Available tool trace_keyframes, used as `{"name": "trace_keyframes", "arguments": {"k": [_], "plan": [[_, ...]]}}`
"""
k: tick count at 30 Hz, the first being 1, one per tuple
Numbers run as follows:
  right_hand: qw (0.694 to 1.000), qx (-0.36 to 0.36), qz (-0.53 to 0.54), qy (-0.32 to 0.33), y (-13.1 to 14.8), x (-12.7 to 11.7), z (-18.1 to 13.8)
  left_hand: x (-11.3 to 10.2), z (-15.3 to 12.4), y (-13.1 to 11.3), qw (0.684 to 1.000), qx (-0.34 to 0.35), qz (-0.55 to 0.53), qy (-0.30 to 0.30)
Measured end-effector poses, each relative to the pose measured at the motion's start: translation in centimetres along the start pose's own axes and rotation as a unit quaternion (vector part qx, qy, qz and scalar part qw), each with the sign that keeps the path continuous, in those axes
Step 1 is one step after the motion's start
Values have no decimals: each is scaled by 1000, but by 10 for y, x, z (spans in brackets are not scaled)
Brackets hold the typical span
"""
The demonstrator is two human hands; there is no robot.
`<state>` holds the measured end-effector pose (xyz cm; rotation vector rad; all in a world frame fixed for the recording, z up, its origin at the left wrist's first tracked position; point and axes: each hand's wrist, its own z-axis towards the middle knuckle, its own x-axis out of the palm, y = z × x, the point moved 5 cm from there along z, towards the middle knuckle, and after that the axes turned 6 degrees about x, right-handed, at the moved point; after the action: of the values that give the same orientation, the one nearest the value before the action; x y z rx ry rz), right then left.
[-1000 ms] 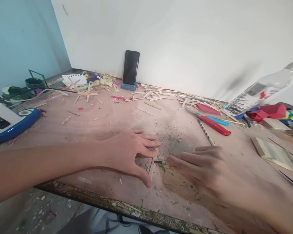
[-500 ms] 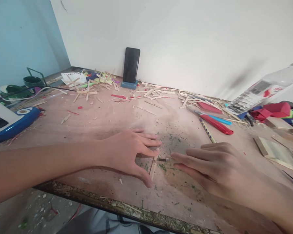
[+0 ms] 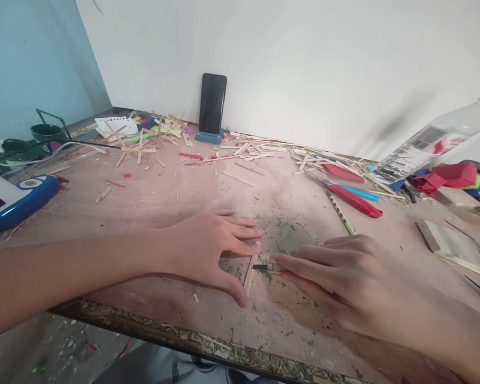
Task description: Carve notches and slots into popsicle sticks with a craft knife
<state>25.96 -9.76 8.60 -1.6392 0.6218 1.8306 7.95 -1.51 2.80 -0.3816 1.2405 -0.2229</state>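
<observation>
My left hand lies low over the table with its fingers spread. Its index finger and thumb hold down a short, flat wooden stick, one near each end. My right hand is closed around a small craft knife. The knife's dark, flat blade points left and its tip meets the stick between my left thumb and index finger. Most of the knife's handle is hidden in my right fingers. Green crumbs lie scattered around the blade.
A red utility knife and a dotted stick lie beyond my right hand. Loose wooden sticks are strewn along the wall. A phone stands upright at the back. A plastic bottle leans at right; a wood block lies nearer.
The craft knife's blade has shifted slightly down and left against the wooden stick, with my right hand moving along. My left hand keeps its place on the stick. The view has tilted a little.
</observation>
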Motion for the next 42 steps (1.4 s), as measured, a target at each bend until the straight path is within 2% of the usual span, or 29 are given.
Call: {"name": "trace_keyframes", "arguments": {"k": [14,18,22,25,29,35,39,42], "plan": [[1000,5,15,12,1,12,-6,1,0,1,1000,-4,5,0],[1000,13,12,13,2,6,-3,1,1,1,1000,-5,6,8],[998,37,28,-35,-4,-7,-3,-1,0,1,999,-9,-8,38],[998,44,37,-38,-7,-10,-5,-5,-3,2,997,-24,-52,57],[998,43,39,-35,-7,-11,-6,-13,-4,2,997,-33,-61,28],[997,51,26,-43,-13,-13,-5,-16,-1,-10,997,-47,37,-47],[998,53,29,-37,-16,-14,-5,-6,0,-21,998,-29,47,-12],[995,70,76,5,-18,-14,-8,-5,-2,-24,1000,2,5,2]]}}
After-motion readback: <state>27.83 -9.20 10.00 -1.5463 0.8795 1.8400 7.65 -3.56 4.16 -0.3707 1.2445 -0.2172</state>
